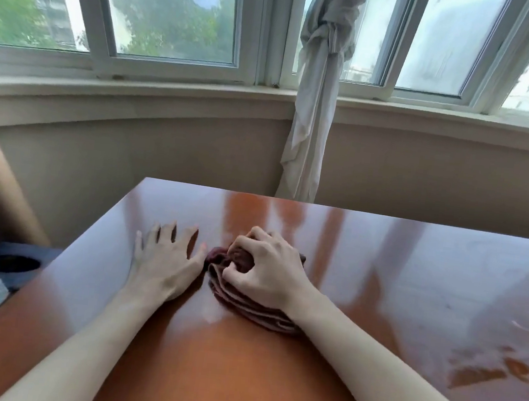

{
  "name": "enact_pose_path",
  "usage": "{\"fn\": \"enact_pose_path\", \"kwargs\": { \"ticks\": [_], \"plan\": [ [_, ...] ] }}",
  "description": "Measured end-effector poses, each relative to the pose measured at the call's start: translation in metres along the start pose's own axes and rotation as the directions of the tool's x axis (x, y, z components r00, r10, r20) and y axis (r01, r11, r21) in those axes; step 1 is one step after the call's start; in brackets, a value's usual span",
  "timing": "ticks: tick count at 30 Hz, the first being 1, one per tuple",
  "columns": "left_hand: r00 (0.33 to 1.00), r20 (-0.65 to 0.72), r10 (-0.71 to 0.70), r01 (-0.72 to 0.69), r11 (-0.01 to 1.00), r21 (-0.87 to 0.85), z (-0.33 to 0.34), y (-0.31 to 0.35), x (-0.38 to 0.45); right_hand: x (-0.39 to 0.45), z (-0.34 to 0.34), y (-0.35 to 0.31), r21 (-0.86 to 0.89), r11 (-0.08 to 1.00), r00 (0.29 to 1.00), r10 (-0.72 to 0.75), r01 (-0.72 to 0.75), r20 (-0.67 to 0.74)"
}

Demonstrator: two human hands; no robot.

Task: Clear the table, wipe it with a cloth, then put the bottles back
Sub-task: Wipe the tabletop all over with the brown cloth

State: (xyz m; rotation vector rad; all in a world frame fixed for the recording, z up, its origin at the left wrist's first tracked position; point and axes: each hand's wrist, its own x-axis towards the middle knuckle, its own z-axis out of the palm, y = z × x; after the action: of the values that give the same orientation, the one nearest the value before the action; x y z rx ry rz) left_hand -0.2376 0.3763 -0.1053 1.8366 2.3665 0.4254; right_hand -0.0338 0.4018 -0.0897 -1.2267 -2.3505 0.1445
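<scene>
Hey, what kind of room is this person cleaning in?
Probably a room in a home or flat: a glossy wooden table set by a curved bay window, a knotted curtain, and apartment blocks outside.

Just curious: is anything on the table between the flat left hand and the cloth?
No. In the head view, the left hand nearly meets the cloth; only a sliver of bare table separates them.

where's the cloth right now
In the head view the dark red cloth lies on the table near its middle, bunched under the gripping right hand, just right of the left hand.
</scene>
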Motion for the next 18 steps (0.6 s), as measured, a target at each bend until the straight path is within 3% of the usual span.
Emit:
{"fn": "enact_pose_path", "kwargs": {
  "ticks": [5, 9, 11, 14, 18],
  "plan": [
    [0.999, -0.042, -0.007, 0.007, 1.000, -0.004, 0.005, 0.003, 0.001, 0.117, 0.045, 0.020, -0.049, 0.981, 0.980, 0.186, -0.190, -0.075],
    [0.999, -0.028, -0.020, 0.020, 1.000, 0.011, 0.006, -0.001, 0.006, 0.164, 0.071, 0.011, -0.003, 1.000, 1.000, 0.023, -0.023, -0.004],
    [0.999, -0.020, -0.028, 0.029, 0.999, 0.025, 0.008, -0.003, 0.007, 0.182, 0.071, 0.025, 0.012, 1.000, 0.999, 0.009, -0.009, 0.036],
    [0.999, -0.014, -0.029, 0.030, 0.999, 0.034, 0.007, -0.003, 0.007, 0.197, 0.059, 0.071, -0.006, 0.990, 0.990, 0.138, -0.138, -0.006],
    [1.000, -0.007, -0.014, 0.014, 1.000, 0.005, 0.006, -0.003, 0.006, 0.159, 0.018, 0.150, -0.091, 0.925, 0.927, 0.362, -0.370, -0.094]
  ]
}}
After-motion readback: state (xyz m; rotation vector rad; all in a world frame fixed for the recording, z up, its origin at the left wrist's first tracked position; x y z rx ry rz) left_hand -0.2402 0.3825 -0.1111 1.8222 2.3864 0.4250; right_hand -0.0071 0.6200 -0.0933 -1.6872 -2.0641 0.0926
